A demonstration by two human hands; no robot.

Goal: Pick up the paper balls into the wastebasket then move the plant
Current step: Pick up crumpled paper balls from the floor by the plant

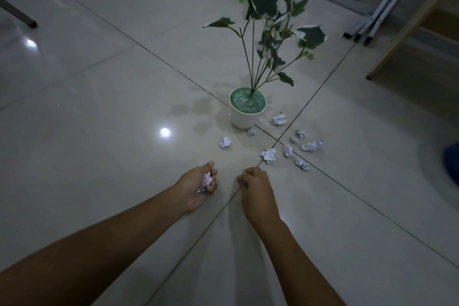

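Note:
A plant [268, 32] with green-and-white leaves stands in a white pot [244, 117] on the tiled floor. Several crumpled paper balls lie in front and to the right of the pot: one [225, 142] at the left, one [268, 155] near the tile joint, one [279, 119] beside the pot. My left hand [198, 187] is palm up, curled around a paper ball [205, 182]. My right hand [255, 190] hovers low with its fingers closed; whether it holds anything is hidden. No wastebasket is in view.
A wooden furniture leg [407, 25] and folded metal legs [377, 12] stand at the upper right. A dark chair leg [18, 13] is at the upper left. A blue object [452, 164] shows at the right edge.

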